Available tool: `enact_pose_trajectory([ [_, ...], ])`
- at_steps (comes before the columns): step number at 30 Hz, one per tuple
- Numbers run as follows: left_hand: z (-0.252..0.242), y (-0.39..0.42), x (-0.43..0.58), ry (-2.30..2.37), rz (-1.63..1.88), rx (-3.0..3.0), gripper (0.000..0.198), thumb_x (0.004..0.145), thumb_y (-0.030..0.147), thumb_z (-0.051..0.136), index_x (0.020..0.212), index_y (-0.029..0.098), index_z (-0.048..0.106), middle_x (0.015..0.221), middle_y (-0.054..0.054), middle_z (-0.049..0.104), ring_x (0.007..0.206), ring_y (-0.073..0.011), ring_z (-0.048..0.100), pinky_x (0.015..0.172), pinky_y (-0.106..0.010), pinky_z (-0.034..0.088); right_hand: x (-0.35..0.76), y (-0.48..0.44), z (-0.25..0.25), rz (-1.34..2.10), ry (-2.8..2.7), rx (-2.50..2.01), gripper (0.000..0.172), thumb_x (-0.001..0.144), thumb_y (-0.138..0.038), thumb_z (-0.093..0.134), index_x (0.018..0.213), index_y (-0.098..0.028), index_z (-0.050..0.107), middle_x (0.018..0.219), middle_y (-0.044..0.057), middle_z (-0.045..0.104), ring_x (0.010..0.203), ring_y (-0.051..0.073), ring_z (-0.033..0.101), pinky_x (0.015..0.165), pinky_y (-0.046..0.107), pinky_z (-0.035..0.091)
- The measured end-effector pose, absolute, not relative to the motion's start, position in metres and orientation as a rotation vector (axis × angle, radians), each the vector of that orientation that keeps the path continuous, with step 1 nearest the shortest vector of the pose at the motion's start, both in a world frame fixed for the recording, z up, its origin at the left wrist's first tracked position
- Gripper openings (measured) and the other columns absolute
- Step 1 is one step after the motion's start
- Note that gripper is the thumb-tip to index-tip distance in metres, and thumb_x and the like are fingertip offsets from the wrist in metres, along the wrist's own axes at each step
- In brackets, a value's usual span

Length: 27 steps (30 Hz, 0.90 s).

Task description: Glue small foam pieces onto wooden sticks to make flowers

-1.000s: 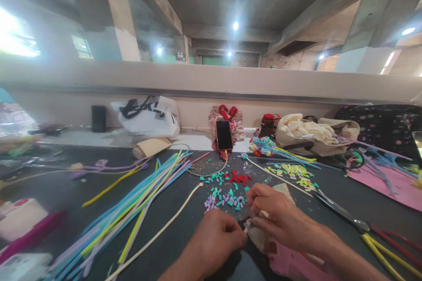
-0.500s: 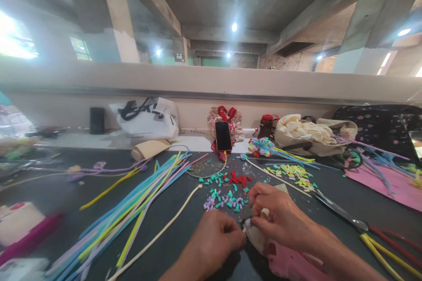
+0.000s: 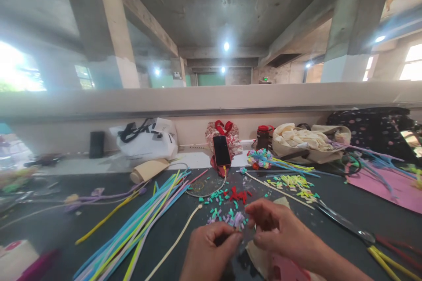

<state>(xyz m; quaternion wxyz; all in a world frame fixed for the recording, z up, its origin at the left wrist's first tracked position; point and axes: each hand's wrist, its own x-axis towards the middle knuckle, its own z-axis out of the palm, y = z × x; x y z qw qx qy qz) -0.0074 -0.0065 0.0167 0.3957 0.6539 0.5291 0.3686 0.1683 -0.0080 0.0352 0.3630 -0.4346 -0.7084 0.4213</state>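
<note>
My left hand (image 3: 214,246) is closed in a pinch at the front of the table. A small lilac flower-like tuft (image 3: 238,219) rises just beyond its fingertips and appears held there; its lower end is hidden. To the right, my right hand (image 3: 283,230) has thumb and fingers apart, with nothing visible between them. Beneath the right hand lie a cream piece (image 3: 257,257) and a pink piece (image 3: 285,268), both partly covered. Short cut pieces of teal and lilac pipe cleaner (image 3: 216,215) are scattered beyond my hands, along with red pieces (image 3: 238,194).
Long pipe cleaners (image 3: 141,224) lie at left, beside a cream stem (image 3: 178,241). Scissors (image 3: 346,224) rest at right, near yellow cut pieces (image 3: 292,183). Along the back stand a phone (image 3: 222,150), a white bag (image 3: 148,140), a bottle (image 3: 263,137) and a cloth bag (image 3: 310,142).
My hands have moved slightly apart, and the right fingers have opened away from the lilac tuft. The tuft now shows above my left fingertips. The camera view has tilted up a little.
</note>
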Motion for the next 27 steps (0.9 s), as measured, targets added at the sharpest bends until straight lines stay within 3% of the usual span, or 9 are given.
enact_pose_trajectory([
  [6,0.017,-0.013,-0.006,1.386,0.937,1.774,0.021,0.064,0.031,0.054,0.056,0.015,0.065,0.051,0.001,0.057,0.053,-0.0115,0.049,0.052,-0.019,0.036,0.16,-0.018,0.037,1.071,-1.844,-1.106,0.038,0.057,-0.004,0.055,0.091,-0.021,0.056,0.082,-0.003,0.061,0.065,0.01,0.052,0.058,0.019,0.04],
  [12,0.022,-0.019,-0.003,1.49,0.911,2.012,0.02,0.068,0.026,0.051,0.057,0.021,0.067,0.06,0.0,0.067,0.058,-0.0131,0.057,0.054,-0.019,0.037,0.157,-0.016,0.03,0.995,-1.847,-1.172,0.038,0.057,-0.006,0.056,0.091,-0.021,0.058,0.07,-0.005,0.057,0.06,0.01,0.049,0.053,0.018,0.037],
  [20,0.012,-0.02,-0.003,1.51,0.933,2.257,0.024,0.072,0.021,0.046,0.059,0.024,0.065,0.064,0.001,0.067,0.062,-0.0119,0.06,0.055,-0.019,0.036,0.158,-0.015,0.025,0.859,-1.9,-1.17,0.034,0.058,-0.007,0.056,0.088,-0.023,0.059,0.067,-0.005,0.057,0.059,0.01,0.05,0.052,0.018,0.037],
  [27,0.008,-0.022,-0.002,1.535,0.898,2.4,0.025,0.074,0.024,0.045,0.057,0.023,0.063,0.065,-0.001,0.067,0.062,-0.0123,0.06,0.052,-0.019,0.035,0.159,-0.016,0.028,0.745,-1.984,-1.136,0.02,0.063,-0.008,0.053,0.076,-0.021,0.059,0.067,-0.005,0.055,0.059,0.009,0.05,0.053,0.017,0.037],
])
